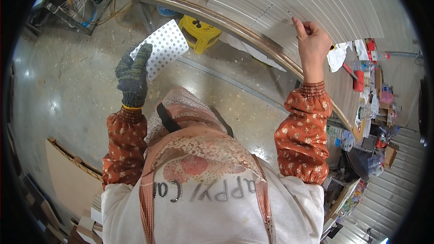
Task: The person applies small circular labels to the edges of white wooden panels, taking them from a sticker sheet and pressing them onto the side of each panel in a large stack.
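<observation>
My left hand (133,74) wears a dark knit glove and holds a white card (161,47) dotted with small dark studs, lifted over the concrete floor. My right hand (311,40) is bare; its fingers are pinched together against a large grey ribbed panel (316,0) that lies on the workbench. Whatever small thing sits between those fingertips is too small to make out. Both forearms are in orange flowered sleeves.
The workbench has a rounded metal front edge (226,22). A yellow plastic stool (201,31) stands under it. Bottles, boxes and red tools crowd the bench's right end (370,86). Wooden boards (72,176) lean at lower left. A wire basket with clutter (77,7) sits upper left.
</observation>
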{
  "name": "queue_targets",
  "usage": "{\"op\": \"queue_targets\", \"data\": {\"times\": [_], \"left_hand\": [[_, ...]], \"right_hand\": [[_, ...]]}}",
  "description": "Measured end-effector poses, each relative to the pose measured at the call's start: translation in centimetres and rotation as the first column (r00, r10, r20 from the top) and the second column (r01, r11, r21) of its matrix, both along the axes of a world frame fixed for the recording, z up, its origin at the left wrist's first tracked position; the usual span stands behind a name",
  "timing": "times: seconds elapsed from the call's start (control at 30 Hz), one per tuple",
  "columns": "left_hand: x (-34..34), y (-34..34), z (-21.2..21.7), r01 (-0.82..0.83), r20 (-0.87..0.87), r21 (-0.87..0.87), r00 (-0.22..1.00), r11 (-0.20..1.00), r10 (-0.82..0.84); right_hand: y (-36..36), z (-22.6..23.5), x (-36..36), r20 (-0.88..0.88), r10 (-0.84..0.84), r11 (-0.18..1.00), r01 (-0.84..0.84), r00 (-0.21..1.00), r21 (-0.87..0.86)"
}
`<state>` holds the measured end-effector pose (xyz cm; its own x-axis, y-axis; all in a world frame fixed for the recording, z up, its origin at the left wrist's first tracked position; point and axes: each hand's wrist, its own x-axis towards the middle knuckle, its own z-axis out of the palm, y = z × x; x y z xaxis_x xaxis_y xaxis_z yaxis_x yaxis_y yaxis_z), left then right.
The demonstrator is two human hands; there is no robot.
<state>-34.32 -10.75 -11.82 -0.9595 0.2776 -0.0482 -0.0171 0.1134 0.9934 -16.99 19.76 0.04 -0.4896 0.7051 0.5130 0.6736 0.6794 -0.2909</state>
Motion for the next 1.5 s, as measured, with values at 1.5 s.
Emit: {"op": "queue_targets", "data": {"times": [1.5], "left_hand": [[17.1, 1.5, -29.0, 0.133, 0.690, 0.233, 0.675, 0.963, -0.260]], "right_hand": [[-0.7, 1.3, -0.1, -0.059, -0.097, 0.945, 0.110, 0.994, 0.308]]}}
